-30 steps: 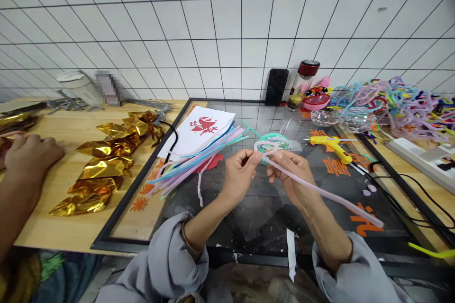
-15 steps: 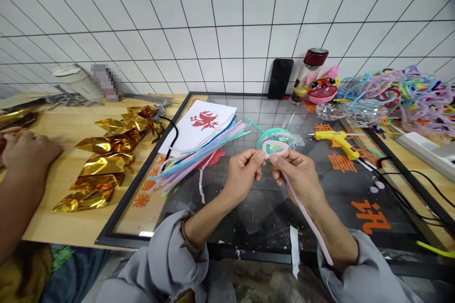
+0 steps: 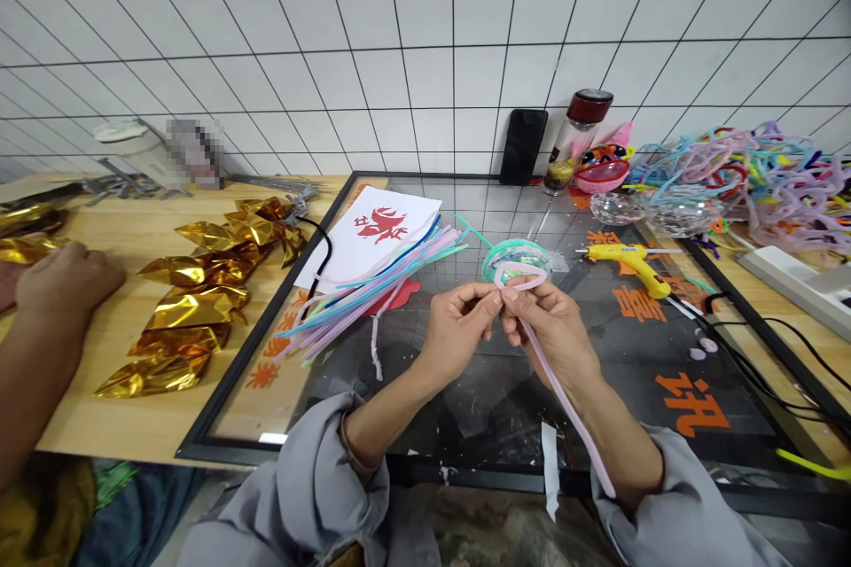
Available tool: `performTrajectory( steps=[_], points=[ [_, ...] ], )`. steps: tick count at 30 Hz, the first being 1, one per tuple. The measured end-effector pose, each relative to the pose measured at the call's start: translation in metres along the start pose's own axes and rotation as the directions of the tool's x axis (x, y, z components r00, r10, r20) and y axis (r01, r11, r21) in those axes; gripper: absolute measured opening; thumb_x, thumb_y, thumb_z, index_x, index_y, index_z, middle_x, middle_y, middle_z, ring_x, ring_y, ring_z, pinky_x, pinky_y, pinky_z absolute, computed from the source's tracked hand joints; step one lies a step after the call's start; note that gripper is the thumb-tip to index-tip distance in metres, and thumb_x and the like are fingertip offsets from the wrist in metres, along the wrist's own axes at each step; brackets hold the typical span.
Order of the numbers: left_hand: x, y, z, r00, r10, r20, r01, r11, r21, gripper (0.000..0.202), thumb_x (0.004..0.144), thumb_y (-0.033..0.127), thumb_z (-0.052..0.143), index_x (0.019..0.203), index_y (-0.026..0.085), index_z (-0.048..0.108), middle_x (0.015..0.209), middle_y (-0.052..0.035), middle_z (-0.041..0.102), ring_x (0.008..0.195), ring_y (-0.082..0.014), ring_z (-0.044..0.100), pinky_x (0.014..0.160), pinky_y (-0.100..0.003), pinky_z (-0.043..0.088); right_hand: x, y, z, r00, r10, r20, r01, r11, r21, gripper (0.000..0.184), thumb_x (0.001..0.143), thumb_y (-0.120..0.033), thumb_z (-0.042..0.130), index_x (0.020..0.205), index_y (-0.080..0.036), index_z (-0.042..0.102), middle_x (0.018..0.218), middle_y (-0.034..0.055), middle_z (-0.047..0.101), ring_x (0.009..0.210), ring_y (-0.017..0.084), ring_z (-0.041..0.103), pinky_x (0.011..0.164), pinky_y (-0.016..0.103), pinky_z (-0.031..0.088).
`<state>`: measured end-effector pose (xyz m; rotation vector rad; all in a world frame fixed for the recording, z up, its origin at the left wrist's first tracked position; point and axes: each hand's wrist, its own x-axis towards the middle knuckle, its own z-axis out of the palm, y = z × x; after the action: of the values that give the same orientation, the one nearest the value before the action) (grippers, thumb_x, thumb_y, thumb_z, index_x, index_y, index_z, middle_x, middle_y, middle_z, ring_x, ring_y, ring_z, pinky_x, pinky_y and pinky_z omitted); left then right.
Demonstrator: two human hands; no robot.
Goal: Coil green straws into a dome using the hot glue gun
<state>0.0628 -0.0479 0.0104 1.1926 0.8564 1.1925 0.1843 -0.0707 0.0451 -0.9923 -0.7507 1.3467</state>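
Observation:
My left hand [image 3: 458,328] and my right hand [image 3: 551,328] are held together above the glass mat, both pinching a pale pink pipe cleaner [image 3: 565,407]. Its top end is bent into a small loop between my fingertips, and its long tail runs down along my right forearm. Just behind the loop lies a teal ring of pipe cleaner [image 3: 515,255] on the mat. A bundle of straight pastel pipe cleaners [image 3: 372,288] lies to the left of my hands.
A yellow glue gun [image 3: 628,261] and black cables lie right of my hands. White paper with a red cutout [image 3: 378,235], a phone [image 3: 523,146], a jar [image 3: 575,142] and tangled pipe cleaners [image 3: 751,177] sit behind. Another person's hand [image 3: 63,283] rests near gold foil pieces [image 3: 199,292].
The pink pipe cleaner's tail swung from out to the right to down along my right forearm. My fingers closed the loop tighter. The other person's hand shifted slightly.

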Motion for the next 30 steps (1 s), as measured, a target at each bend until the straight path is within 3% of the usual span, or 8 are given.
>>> performTrajectory(
  steps=[5, 12, 16, 22, 24, 27, 30],
  points=[
    [-0.001, 0.002, 0.002, 0.999, -0.026, 0.028, 0.029, 0.995, -0.092, 0.040, 0.077, 0.053, 0.077, 0.079, 0.013, 0.071, 0.055, 0.0038, 0.056, 0.046, -0.0061, 0.047, 0.045, -0.020, 0.035, -0.001, 0.002, 0.001, 0.999, -0.029, 0.021, 0.029, 0.999, 0.017, 0.037, 0.060, -0.039, 0.090, 0.072, -0.020, 0.060, 0.047, -0.0073, 0.058, 0.036, 0.007, 0.049, 0.037, 0.019, 0.040],
    [0.000, 0.012, 0.003, 0.984, -0.157, 0.084, 0.173, 0.954, -0.244, 0.048, 0.068, 0.057, 0.082, 0.065, 0.014, 0.061, 0.053, 0.0048, 0.051, 0.045, -0.0066, 0.051, 0.043, -0.019, 0.033, -0.002, 0.002, 0.000, 0.998, -0.003, 0.061, 0.002, 1.000, 0.014, 0.037, 0.060, -0.041, 0.090, 0.073, -0.019, 0.063, 0.048, -0.0046, 0.061, 0.039, 0.008, 0.051, 0.039, 0.019, 0.041],
    [0.001, 0.010, 0.002, 0.983, -0.183, 0.031, 0.185, 0.955, -0.232, 0.049, 0.066, 0.057, 0.083, 0.066, 0.014, 0.060, 0.050, 0.0060, 0.049, 0.043, -0.0057, 0.048, 0.041, -0.018, 0.031, -0.004, 0.003, 0.001, 1.000, 0.001, 0.026, 0.000, 1.000, -0.021, 0.035, 0.058, -0.037, 0.092, 0.076, -0.016, 0.070, 0.055, -0.0019, 0.065, 0.047, 0.010, 0.057, 0.043, 0.021, 0.047],
    [0.003, 0.007, 0.002, 0.988, -0.136, -0.073, 0.122, 0.977, -0.177, 0.049, 0.066, 0.058, 0.082, 0.064, 0.015, 0.058, 0.050, 0.0084, 0.044, 0.042, -0.0033, 0.038, 0.040, -0.018, 0.029, -0.004, 0.003, -0.001, 0.999, 0.020, -0.028, -0.022, 0.998, -0.053, 0.039, 0.051, -0.033, 0.094, 0.079, -0.017, 0.072, 0.056, -0.0033, 0.063, 0.049, 0.011, 0.055, 0.044, 0.023, 0.046],
    [0.005, 0.007, 0.001, 0.990, -0.104, -0.095, 0.090, 0.986, -0.142, 0.049, 0.067, 0.058, 0.080, 0.063, 0.015, 0.057, 0.051, 0.0087, 0.043, 0.042, -0.0029, 0.036, 0.040, -0.018, 0.029, -0.003, 0.002, -0.005, 0.997, -0.047, -0.064, 0.040, 0.993, -0.109, 0.036, 0.056, -0.036, 0.092, 0.081, -0.018, 0.073, 0.059, -0.0029, 0.063, 0.051, 0.011, 0.054, 0.045, 0.024, 0.046],
    [0.005, 0.005, -0.002, 0.995, -0.057, -0.076, 0.055, 0.998, -0.026, 0.045, 0.074, 0.056, 0.076, 0.065, 0.016, 0.058, 0.051, 0.0088, 0.042, 0.041, -0.0029, 0.036, 0.042, -0.018, 0.029, 0.000, 0.003, -0.012, 0.950, -0.285, -0.126, 0.242, 0.930, -0.277, 0.026, 0.067, -0.038, 0.085, 0.083, -0.020, 0.076, 0.071, -0.0006, 0.067, 0.061, 0.012, 0.056, 0.052, 0.024, 0.045],
    [0.004, 0.004, -0.003, 0.997, -0.060, -0.037, 0.063, 0.996, 0.060, 0.039, 0.078, 0.051, 0.071, 0.069, 0.016, 0.059, 0.052, 0.0085, 0.043, 0.042, -0.0035, 0.037, 0.043, -0.019, 0.029, 0.002, 0.005, -0.018, 0.918, -0.387, -0.088, 0.326, 0.863, -0.386, 0.017, 0.078, -0.037, 0.077, 0.085, -0.021, 0.077, 0.082, 0.0014, 0.070, 0.073, 0.014, 0.060, 0.060, 0.025, 0.045]
  ],
)
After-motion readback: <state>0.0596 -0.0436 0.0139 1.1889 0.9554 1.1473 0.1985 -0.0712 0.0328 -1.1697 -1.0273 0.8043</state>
